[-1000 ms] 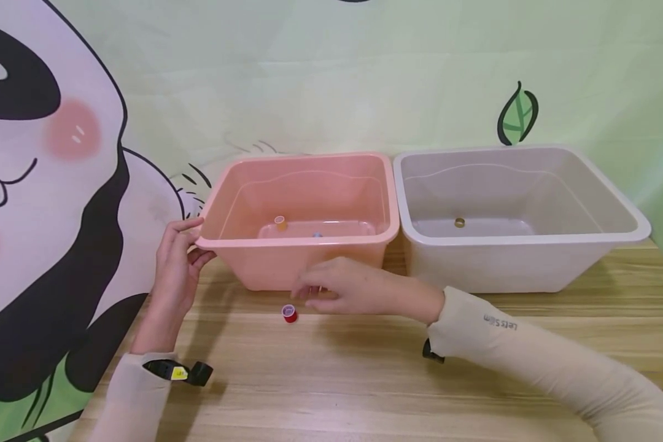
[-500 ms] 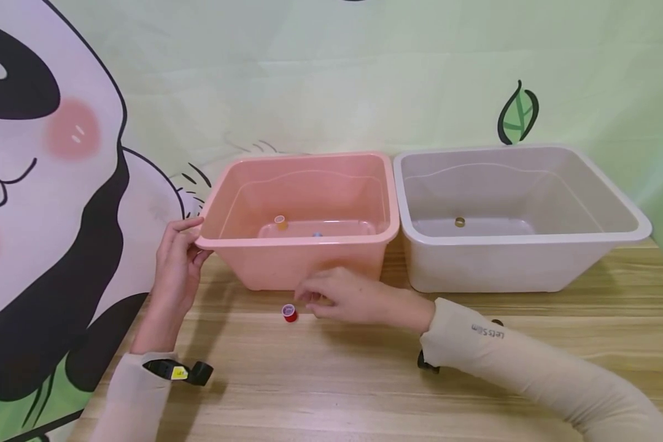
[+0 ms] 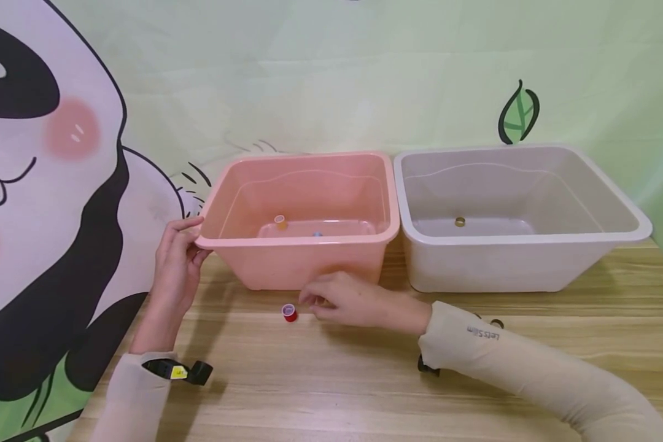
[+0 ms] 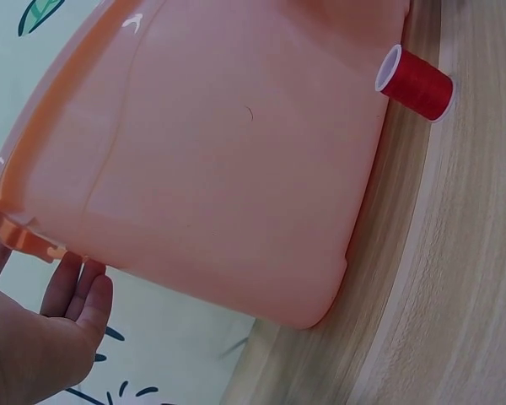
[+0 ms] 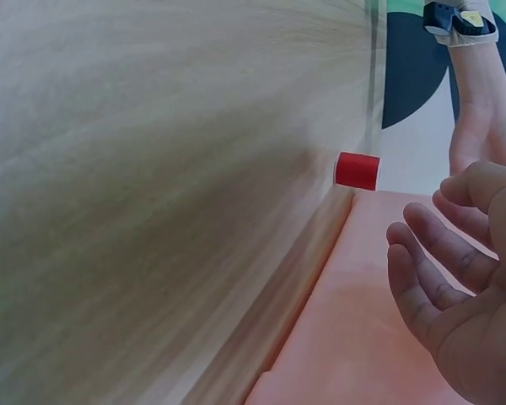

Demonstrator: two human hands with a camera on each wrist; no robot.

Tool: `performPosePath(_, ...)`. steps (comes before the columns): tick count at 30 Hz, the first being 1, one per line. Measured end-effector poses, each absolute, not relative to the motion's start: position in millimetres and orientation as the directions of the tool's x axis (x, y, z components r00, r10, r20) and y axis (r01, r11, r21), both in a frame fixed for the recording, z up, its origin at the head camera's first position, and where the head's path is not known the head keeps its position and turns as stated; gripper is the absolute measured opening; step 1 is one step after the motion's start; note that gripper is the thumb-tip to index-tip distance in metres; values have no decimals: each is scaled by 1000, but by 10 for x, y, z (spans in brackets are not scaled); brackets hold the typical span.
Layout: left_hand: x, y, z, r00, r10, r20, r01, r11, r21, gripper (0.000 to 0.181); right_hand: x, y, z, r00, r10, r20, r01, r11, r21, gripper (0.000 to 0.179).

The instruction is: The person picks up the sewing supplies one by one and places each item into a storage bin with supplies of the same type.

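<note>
A spool of red thread (image 3: 290,313) stands upright on the wooden table (image 3: 309,393), in front of the pink tub (image 3: 287,264). My right hand (image 3: 342,299) hovers just right of the spool with loosely bent fingers and nothing between them. In the right wrist view, its fingertips (image 5: 396,236) are apart from the red spool (image 5: 357,171). My left hand (image 3: 178,264) grips the tub's left rim, one finger on top and others beneath. The left wrist view has those fingers (image 4: 91,295) tucked under the rim.
Inside the pink tub are a spool of orange-yellow thread (image 3: 280,223) and a small blue thing (image 3: 317,234), mostly hidden by the front rim. A grey tub (image 3: 508,264) beside it holds a small gold-brown ring-shaped thing (image 3: 460,222). A printed cloth (image 3: 331,92) hangs behind.
My right hand has shifted slightly down and right, its fingers drawing a little closer together. My left hand, the red spool and both tubs have stayed in place.
</note>
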State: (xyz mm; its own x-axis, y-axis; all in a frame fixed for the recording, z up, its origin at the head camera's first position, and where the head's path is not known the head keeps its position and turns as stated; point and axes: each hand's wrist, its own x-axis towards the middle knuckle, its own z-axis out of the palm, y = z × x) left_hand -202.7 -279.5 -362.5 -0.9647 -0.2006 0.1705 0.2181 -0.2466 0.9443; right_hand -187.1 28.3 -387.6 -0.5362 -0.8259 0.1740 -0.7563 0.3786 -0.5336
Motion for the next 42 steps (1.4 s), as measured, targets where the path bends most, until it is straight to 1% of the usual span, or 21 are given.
performPosePath(9,-2023,-2797,-3625,-968,-185,171,217,-266,939,21,-1904,242,-3977,-543,-825,158,-749,391,-534,21)
performPosePath(17,-2019,-2798,-3626,-965,-192,179,227,-272,935,20,-1932,190,-4056,-532,-830,165,-759,382,-528,20)
performPosePath(24,-2002,-2787,-3628,-960,-200,198,246,-255,935,21,-1949,129,-4087,-536,-828,162,-757,388,-526,20)
performPosePath(31,-1999,-2796,-3640,-960,-207,190,241,-262,934,20,-1944,95,-4104,-556,-824,113,-721,410,-558,25)
performPosePath(37,-2006,-2789,-3649,-961,-203,187,240,-280,929,21,-1941,100,-4122,-569,-818,87,-705,430,-564,26)
performPosePath(42,-2016,-2788,-3644,-963,-200,179,234,-297,926,22,-1939,82,-4109,-561,-822,92,-714,425,-556,27)
